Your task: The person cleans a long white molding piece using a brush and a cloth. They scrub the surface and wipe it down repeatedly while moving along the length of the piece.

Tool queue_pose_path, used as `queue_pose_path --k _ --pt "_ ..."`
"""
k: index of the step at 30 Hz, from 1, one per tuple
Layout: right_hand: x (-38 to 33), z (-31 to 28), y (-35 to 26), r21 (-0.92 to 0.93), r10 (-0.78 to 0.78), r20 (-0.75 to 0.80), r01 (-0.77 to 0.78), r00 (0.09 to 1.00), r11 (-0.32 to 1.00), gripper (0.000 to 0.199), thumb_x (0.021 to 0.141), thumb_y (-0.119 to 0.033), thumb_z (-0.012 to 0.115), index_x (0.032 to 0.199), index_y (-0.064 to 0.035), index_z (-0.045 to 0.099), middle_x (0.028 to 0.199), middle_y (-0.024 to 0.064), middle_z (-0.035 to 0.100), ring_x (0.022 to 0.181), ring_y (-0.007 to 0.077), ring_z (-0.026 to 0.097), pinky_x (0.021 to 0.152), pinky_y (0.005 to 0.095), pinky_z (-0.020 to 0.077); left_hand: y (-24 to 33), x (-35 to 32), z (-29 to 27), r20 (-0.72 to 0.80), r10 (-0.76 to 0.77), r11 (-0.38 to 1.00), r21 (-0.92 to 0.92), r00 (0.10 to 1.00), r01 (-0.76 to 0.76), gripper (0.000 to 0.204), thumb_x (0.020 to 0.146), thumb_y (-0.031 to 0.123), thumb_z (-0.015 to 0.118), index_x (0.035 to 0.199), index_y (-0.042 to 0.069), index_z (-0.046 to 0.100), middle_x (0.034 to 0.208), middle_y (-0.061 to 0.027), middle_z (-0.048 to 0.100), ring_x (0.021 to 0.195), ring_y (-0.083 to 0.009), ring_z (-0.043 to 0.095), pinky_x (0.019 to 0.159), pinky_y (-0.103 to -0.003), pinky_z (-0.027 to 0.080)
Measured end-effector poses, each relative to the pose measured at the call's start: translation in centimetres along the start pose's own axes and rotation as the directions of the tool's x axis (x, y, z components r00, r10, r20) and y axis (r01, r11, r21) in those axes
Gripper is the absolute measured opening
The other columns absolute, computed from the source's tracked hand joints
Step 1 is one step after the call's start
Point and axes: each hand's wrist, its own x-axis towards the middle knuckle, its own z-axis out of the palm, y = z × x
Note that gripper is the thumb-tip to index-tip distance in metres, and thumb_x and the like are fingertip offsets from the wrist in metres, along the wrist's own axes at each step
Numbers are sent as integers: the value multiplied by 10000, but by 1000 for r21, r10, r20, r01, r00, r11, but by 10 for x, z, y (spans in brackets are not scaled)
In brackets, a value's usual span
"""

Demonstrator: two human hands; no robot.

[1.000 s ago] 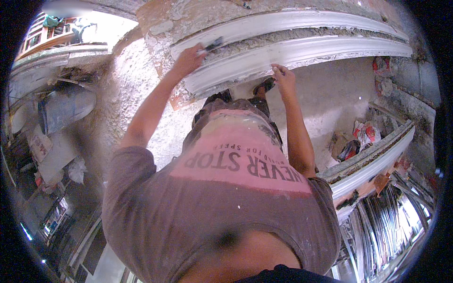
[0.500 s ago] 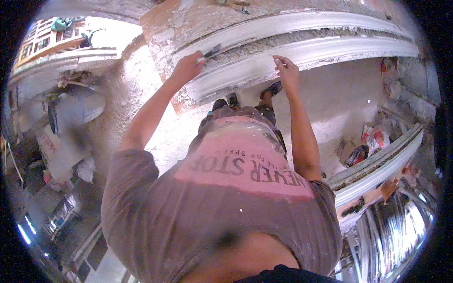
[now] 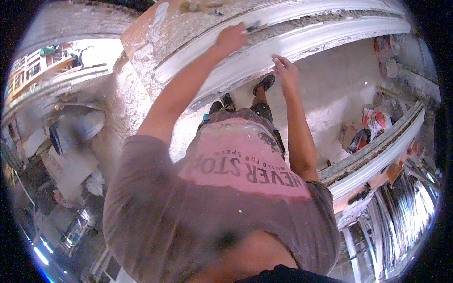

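From my remote seat the biggest thing I see is the long white plaster moulding (image 3: 302,45), a curved strip lying on a plaster-smeared workbench (image 3: 141,42) that runs across the top of the view. Everything else I place against that moulding. Below it, filling the middle and bottom of the picture, is the person's dusty pink-brown shirt (image 3: 226,198). To the lower right of the moulding, well apart from it, a second white moulding (image 3: 382,158) lies along another bench edge, and between the two is a pale dusty floor (image 3: 330,89) with coloured bags (image 3: 373,125) near the second strip. Two dark shoes (image 3: 262,85) stand on the floor just below the main moulding. The left hand (image 3: 231,40) reaches up onto the moulding's upper edge and is closed around a small flat-bladed tool (image 3: 252,26), whose blade lies on the rough groove along the moulding's top. The right hand (image 3: 285,70) sits on the moulding's lower, front edge, to the right of the left hand; its fingers are bent and pressed against the white surface, and it holds nothing that I can make out. A brush (image 3: 198,5) lies on the bench above the moulding, near the top rim.
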Motion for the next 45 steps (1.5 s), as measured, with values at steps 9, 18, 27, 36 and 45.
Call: queue_pose_path --k 9,18,27,36,45 --pt "26 -32 4 83 54 -77 -48 996 995 237 934 -199 617 1101 -66 720 815 25 658 672 86 553 593 236 463 -52 -110 -40 8 -166 985 42 986 166 373 932 371 586 1147 67 567 979 -254 668 947 -447 632 814 -500 505" --pt "63 -85 -1 129 78 -74 -68 994 989 247 934 -201 612 1114 -63 711 871 8 649 730 82 546 623 235 458 140 167 64 -74 -15 1000 -7 997 14 371 872 289 563 1147 39 546 947 -277 658 900 -453 643 803 -548 507" --pt "87 -148 47 232 105 -194 -59 975 971 235 935 -199 607 1120 -93 706 915 6 657 726 81 556 617 233 458 31 4 -4 152 -61 950 311 986 11 345 889 343 598 1207 207 602 1302 -107 589 1003 -336 655 816 -471 534" --pt "95 -194 47 218 213 -104 -187 971 958 254 952 -209 586 1155 -93 684 1026 14 659 778 95 555 663 244 462 95 128 34 96 397 863 298 913 -407 292 859 263 568 1116 142 635 1163 -137 647 941 -307 675 701 -475 545" --pt "105 -187 26 114 126 -86 -116 988 987 273 963 -207 572 1180 -76 673 1034 11 658 785 90 559 667 244 462 173 185 44 -51 210 974 100 976 -204 260 855 293 592 1030 122 681 1038 -114 705 909 -315 696 785 -436 551"
